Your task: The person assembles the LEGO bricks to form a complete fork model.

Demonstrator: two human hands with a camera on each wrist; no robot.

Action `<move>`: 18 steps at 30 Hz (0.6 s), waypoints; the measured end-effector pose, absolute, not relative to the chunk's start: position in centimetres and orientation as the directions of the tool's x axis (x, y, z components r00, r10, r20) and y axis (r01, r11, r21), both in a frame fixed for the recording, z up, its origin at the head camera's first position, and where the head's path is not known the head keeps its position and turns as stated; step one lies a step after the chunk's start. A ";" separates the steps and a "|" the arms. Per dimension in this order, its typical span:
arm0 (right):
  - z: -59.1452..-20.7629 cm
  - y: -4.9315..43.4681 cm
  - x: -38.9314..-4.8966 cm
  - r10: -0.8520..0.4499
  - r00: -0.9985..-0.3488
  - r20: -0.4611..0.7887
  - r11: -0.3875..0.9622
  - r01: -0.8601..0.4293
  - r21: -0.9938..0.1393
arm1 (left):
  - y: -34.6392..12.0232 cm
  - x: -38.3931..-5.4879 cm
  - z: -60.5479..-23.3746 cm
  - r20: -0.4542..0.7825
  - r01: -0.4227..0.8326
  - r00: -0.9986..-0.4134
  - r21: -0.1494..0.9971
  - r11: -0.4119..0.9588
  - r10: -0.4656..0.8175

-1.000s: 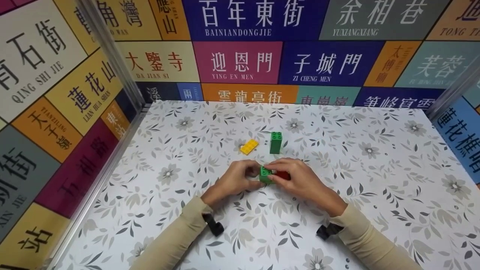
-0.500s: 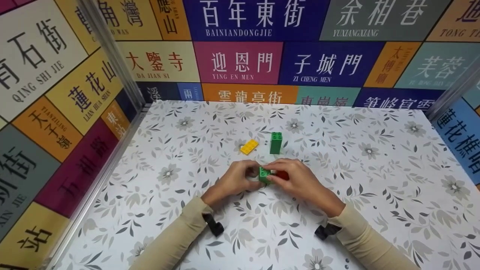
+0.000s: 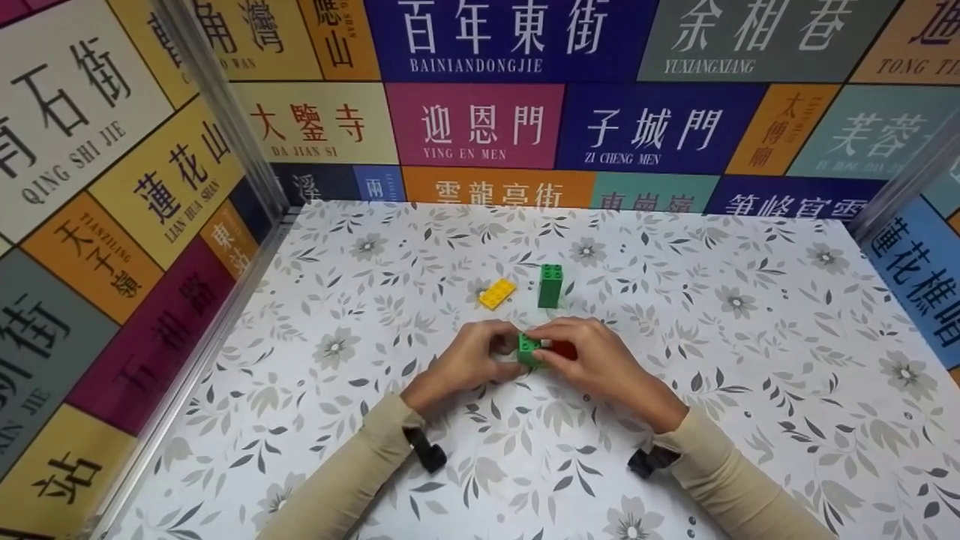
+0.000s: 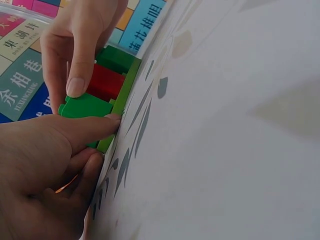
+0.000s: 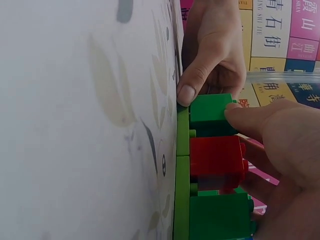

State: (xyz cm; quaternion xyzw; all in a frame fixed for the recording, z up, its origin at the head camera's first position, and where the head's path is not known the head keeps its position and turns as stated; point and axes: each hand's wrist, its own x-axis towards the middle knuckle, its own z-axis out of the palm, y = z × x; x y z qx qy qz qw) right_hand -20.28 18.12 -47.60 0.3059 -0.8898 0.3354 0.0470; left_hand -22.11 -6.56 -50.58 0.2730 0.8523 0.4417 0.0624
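Observation:
Several building bricks stand in a row on a long light green base plate (image 5: 182, 130) that lies on the table. In the right wrist view a green brick (image 5: 210, 111) is at the left hand's end, then a red brick (image 5: 215, 156), then another green brick (image 5: 220, 217). My left hand (image 3: 469, 356) grips the end of the base plate, its thumb along the near side and its fingers curled behind. With thumb and fingers, my right hand (image 3: 600, 360) pinches the end green brick, whose studded top shows between the hands in the head view. The right hand covers most of the red brick there.
Beyond the hands, a yellow plate with studs (image 3: 497, 294) lies on the flower-patterned table (image 3: 750, 360), and a tall green brick (image 3: 550, 286) stands beside it. Walls with colourful lettered panels (image 3: 472, 124) border the table's back and sides.
The right hand has shifted very slightly left along with the end green brick. Both hands otherwise keep their hold, and the yellow plate and tall green brick stay put.

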 end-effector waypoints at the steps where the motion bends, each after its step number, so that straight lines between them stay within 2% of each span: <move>1: -47.6 18.1 -20.3 -0.513 -0.809 0.288 0.589 -0.575 -0.568 | -6.5 -22.1 -50.6 0.132 0.407 -0.844 0.789 0.460 0.520; 12: -47.6 17.9 -20.2 -0.527 -0.794 0.302 0.611 -0.601 -0.515 | -6.5 -22.1 -50.7 0.171 0.442 -0.837 0.771 0.458 0.520; 18: -47.4 18.0 -20.3 -0.527 -0.801 0.284 0.616 -0.590 -0.522 | -6.6 -22.0 -50.6 0.172 0.445 -0.836 0.769 0.460 0.521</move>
